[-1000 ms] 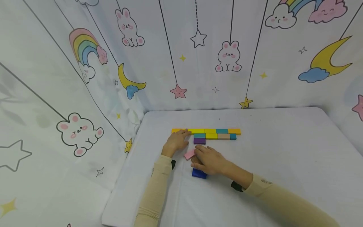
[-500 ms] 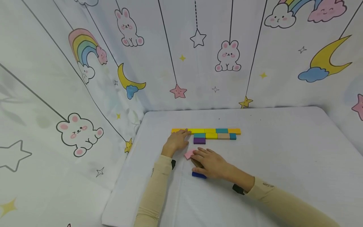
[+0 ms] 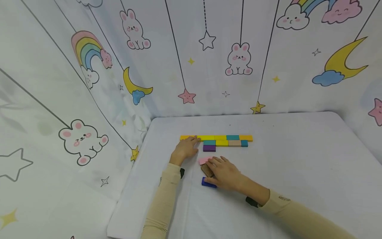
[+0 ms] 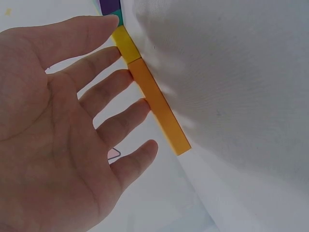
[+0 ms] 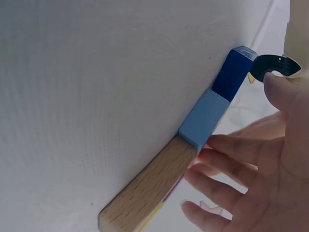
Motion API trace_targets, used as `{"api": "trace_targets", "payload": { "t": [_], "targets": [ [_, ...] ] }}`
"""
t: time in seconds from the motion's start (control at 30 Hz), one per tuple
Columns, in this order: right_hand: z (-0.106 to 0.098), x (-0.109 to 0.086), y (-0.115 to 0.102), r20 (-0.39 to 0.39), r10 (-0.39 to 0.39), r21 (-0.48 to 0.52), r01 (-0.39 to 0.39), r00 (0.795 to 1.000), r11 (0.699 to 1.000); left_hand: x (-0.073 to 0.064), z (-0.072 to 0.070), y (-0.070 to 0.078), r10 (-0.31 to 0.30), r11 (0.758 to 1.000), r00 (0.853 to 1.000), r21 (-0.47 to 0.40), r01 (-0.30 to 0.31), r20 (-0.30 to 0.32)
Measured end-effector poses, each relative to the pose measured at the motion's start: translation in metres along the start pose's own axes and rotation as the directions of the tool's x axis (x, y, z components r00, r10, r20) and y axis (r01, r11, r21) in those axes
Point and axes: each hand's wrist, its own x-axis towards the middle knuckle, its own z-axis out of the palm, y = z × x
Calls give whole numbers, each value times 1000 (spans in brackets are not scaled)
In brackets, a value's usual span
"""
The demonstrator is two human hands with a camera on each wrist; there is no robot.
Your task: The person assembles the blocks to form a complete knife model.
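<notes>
And left hand [image 3: 185, 148] is touching the orange block [image 4: 159, 106], right hand [image 3: 225, 173] (fingers outstretched on both!) the pink block [image 3: 204, 161]

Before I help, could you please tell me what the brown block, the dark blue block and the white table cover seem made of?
Brown block: seemingly bare wood, matte, with flecked grain. Dark blue block: perhaps painted wood or plastic, smooth, its end faintly shiny. White table cover: probably matte cloth, softly creased.
</notes>
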Motion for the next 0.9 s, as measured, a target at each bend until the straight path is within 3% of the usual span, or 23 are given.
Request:
{"api": "trace_targets", "payload": {
  "t": [0.2, 0.6, 0.9],
  "targets": [
    [-2, -6, 1, -22, 22, 6, -22, 1000, 1000, 0, 0, 0, 1, 1000, 1000, -4, -1, 13],
    [-17, -12, 13, 64, 104, 74, -108, 993, 991, 0, 1, 0, -5, 1000, 1000, -12, 5, 15],
    [-25, -18, 19, 74, 135, 99, -142, 988, 985, 1, 1, 1, -7, 1000, 1000, -16, 7, 12]
  ]
}}
